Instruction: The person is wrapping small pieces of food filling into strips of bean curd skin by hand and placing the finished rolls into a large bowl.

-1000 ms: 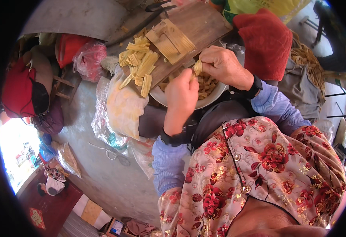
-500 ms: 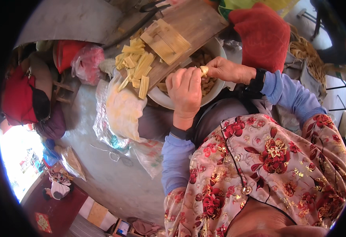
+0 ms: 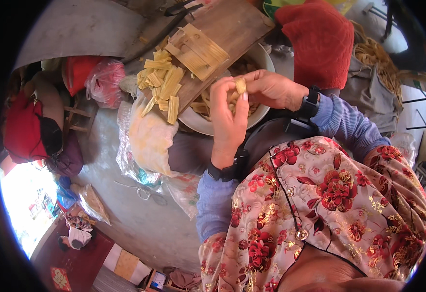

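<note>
My left hand [image 3: 226, 112] and my right hand [image 3: 275, 91] meet above a white basin [image 3: 193, 125], both gripping a small folded piece of yellow strip [image 3: 240, 85]. The basin holds twisted yellow-brown pieces [image 3: 201, 107], partly hidden by my hands. Across its back edge lies a wooden board [image 3: 227, 23] bearing a squarish yellow slab [image 3: 198, 51] and a loose heap of short yellow strips [image 3: 168, 85] at its lower left end.
A red cloth [image 3: 320, 46] is at the right, beside grey fabric [image 3: 371, 97] and tangled tan material. At the left are pink plastic bags [image 3: 105, 87], a red-and-black bag [image 3: 28, 134], a wooden stool [image 3: 74, 119] and a pale cloth [image 3: 149, 146] over my leg.
Both hands have kept hold of the yellow piece while shifting and turning around it. My left hand has turned, its index finger now curled up beside the piece.
</note>
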`<state>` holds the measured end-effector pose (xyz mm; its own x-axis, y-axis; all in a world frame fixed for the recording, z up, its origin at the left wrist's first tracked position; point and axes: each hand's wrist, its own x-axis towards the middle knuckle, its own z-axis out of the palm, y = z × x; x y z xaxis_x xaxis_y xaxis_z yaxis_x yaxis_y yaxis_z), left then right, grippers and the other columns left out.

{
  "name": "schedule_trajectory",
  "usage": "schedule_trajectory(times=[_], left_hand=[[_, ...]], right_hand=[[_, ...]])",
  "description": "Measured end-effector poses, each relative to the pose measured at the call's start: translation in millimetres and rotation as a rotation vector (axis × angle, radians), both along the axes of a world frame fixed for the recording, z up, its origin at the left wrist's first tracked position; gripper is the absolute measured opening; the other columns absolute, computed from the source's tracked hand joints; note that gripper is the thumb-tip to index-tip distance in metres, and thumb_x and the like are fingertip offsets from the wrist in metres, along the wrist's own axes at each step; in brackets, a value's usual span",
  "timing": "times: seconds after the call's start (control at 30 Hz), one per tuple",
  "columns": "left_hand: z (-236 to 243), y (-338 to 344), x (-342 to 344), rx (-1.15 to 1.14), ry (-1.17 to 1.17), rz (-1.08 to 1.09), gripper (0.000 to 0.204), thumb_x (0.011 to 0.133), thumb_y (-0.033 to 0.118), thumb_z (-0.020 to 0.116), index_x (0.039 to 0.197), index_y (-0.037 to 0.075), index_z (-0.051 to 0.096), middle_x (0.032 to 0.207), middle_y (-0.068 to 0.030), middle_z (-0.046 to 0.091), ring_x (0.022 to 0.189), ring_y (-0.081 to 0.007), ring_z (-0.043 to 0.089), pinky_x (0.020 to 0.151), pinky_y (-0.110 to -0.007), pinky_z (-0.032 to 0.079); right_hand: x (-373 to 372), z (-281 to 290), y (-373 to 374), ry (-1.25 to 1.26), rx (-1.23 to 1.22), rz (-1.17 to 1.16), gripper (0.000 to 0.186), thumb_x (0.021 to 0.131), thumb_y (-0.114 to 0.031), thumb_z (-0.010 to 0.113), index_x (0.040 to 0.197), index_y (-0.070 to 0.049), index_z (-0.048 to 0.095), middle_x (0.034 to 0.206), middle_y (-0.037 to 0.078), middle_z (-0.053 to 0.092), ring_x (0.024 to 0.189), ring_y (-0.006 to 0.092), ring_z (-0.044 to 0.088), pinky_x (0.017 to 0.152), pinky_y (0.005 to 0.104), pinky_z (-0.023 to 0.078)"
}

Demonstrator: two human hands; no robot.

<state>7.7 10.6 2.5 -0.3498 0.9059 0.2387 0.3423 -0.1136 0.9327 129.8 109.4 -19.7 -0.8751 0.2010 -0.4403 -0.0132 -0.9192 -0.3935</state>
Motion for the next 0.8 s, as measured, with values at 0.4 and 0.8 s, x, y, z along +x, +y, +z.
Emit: schedule_trajectory(times=[0.4,0.8], left_hand=[[-42,18,-5,-0.278,-0.873,0.273,0.014,0.088,0.018,0.060,0.083,0.006,0.054,0.080,-0.0028,0.055,0.058,-0.0143,0.049,0.048,-0.026,0.039],[-5,-23,-28,-0.183,0.690,0.127,0.012,0.087,0.009,0.054,0.097,0.005,0.059,0.079,-0.0106,0.057,0.067,-0.0294,0.058,0.055,-0.038,0.046]], right_hand=[[-18,4,5,-0.279,1.274,-0.403,0.008,0.079,-0.002,0.063,0.082,0.004,0.066,0.110,0.007,0.052,0.094,0.0147,0.054,0.078,0.0251,0.044],[1,20,46,-0.294,1.962,-0.249,0.045,0.076,-0.018,0.071,0.119,-0.012,0.058,0.129,0.015,0.047,0.116,0.0317,0.048,0.099,0.0383,0.039]])
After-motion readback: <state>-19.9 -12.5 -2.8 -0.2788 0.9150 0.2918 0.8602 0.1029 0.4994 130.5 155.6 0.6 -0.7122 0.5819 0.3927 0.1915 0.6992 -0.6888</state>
